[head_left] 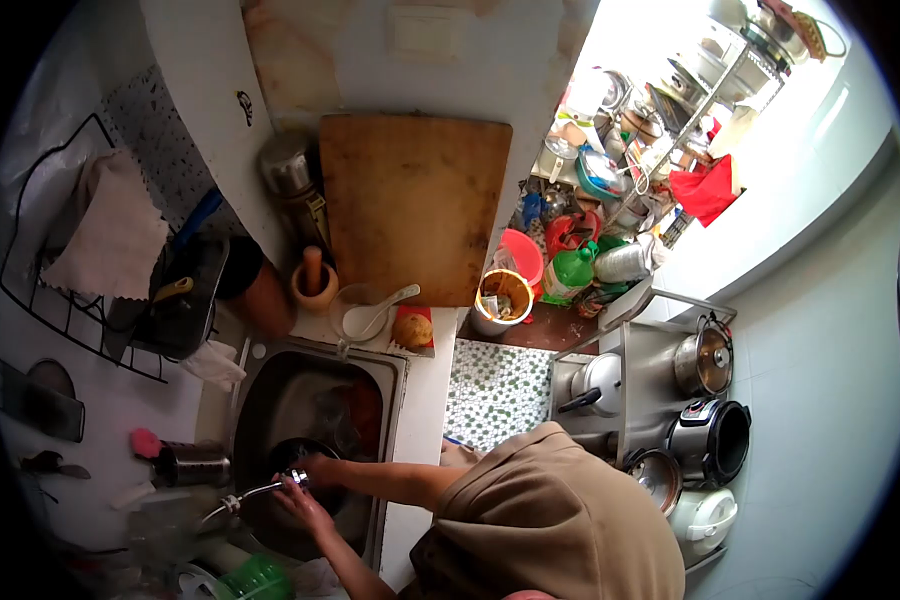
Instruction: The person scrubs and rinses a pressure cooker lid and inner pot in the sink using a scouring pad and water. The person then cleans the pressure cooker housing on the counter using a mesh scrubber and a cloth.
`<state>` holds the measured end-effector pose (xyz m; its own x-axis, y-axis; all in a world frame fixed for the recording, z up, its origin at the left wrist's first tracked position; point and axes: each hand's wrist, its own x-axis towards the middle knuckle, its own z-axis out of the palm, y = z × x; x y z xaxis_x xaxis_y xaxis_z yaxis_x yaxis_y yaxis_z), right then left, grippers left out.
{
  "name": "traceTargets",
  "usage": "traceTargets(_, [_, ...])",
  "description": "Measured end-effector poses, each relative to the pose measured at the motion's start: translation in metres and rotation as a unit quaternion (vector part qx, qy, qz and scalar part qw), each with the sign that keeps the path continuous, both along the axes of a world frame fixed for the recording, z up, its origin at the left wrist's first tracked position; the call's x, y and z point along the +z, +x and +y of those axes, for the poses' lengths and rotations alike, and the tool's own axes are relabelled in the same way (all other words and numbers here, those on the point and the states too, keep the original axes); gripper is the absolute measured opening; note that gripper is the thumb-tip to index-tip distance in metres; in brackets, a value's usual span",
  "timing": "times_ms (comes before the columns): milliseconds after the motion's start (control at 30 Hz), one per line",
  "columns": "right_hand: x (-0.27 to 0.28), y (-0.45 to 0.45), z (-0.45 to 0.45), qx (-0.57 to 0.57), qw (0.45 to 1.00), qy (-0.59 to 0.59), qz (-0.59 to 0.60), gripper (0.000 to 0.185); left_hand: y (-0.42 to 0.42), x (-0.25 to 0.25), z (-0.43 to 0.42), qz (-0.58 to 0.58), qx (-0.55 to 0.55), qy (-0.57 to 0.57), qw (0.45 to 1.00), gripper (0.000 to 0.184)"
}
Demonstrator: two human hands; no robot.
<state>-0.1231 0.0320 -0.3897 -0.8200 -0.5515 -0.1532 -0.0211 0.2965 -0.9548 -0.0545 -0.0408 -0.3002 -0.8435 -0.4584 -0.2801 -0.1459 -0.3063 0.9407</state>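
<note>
My left hand (308, 508) is at the end of the chrome faucet spout (260, 489), its fingers bent around the tip. Deeper in the metal sink (398, 400), my right hand (320, 469) reaches over a dark round pan (288, 455). Shadow and the faucet hide its fingers, so its grip does not show. Beside the pan lie a clear plastic-looking item (338, 420) and something reddish (367, 405) against the sink wall.
On the counter behind the sink stand a cutting board (415, 200), a mortar with pestle (314, 285), a glass bowl with a white spoon (375, 315) and a round brownish item (411, 328). A dish rack (50, 290) hangs left. Pots (703, 360) fill a shelf at right.
</note>
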Motion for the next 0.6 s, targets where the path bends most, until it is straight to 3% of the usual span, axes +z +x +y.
traceTargets(33, [-0.003,0.007,-0.018,-0.003,1.000,-0.003,0.003,0.016,-0.002,0.003,-0.005,0.003,-0.003,-0.003,1.000,0.048])
traceTargets(67, [-0.033,0.009,-0.044,-0.016,0.886,-0.316,-0.339,0.017,-0.006,0.001,-0.009,-0.005,-0.032,-0.047,0.998,0.047])
traceTargets(100, [-0.056,0.007,-0.058,-0.025,0.568,-0.558,-0.604,0.019,-0.007,-0.003,-0.017,-0.016,-0.060,-0.092,0.994,0.046])
traceTargets(133, [-0.061,-0.004,-0.052,-0.037,0.617,-0.511,-0.597,0.025,-0.011,-0.027,-0.035,0.006,-0.076,-0.074,0.994,0.045])
traceTargets(200, [0.045,-0.010,-0.011,-0.161,0.771,-0.336,-0.517,0.027,-0.011,-0.021,-0.033,0.020,-0.093,-0.080,0.992,0.044])
traceTargets(233, [0.104,-0.013,0.012,-0.210,0.821,-0.221,-0.483,0.028,-0.011,-0.014,-0.031,0.032,-0.108,-0.084,0.990,0.043])
traceTargets(267, [0.075,-0.021,0.002,-0.111,0.909,-0.221,-0.336,0.036,-0.009,-0.002,-0.027,0.045,-0.127,-0.056,0.989,0.046])
traceTargets(300, [0.066,-0.017,0.001,-0.070,0.946,-0.205,-0.241,0.036,-0.007,-0.013,-0.035,0.048,-0.134,-0.055,0.988,0.046])
traceTargets(333, [0.064,-0.006,-0.001,-0.054,0.966,-0.179,-0.180,0.036,-0.006,-0.037,-0.052,0.101,-0.122,0.138,0.978,0.048])
traceTargets(367, [0.063,0.004,-0.002,-0.045,0.976,-0.162,-0.137,0.036,-0.006,-0.051,-0.061,0.149,-0.106,0.327,0.927,0.050])
traceTargets(400, [0.064,0.014,-0.002,-0.039,0.982,-0.148,-0.108,0.036,-0.002,-0.048,-0.053,0.183,-0.233,-0.101,0.950,0.052])
traceTargets(433, [0.067,0.022,-0.002,-0.034,0.986,-0.137,-0.083,0.036,0.003,-0.047,-0.044,0.191,-0.236,-0.104,0.947,0.052])
traceTargets(467, [0.074,0.029,-0.002,-0.030,0.989,-0.130,-0.064,0.036,0.006,-0.048,-0.037,0.181,-0.171,0.093,0.964,0.051])
traceTargets(500, [0.074,0.034,-0.006,-0.024,0.990,-0.127,-0.051,0.036,0.007,-0.054,-0.037,0.162,-0.103,0.285,0.939,0.051])
traceTargets(533, [0.077,0.038,-0.007,-0.018,0.992,-0.123,-0.038,0.036,-0.003,-0.108,-0.071,0.123,-0.057,0.263,0.955,0.049])
traceTargets(600, [0.079,0.041,-0.008,-0.010,0.992,-0.121,-0.020,0.036,0.005,-0.071,-0.064,0.089,-0.055,0.220,0.970,0.050])
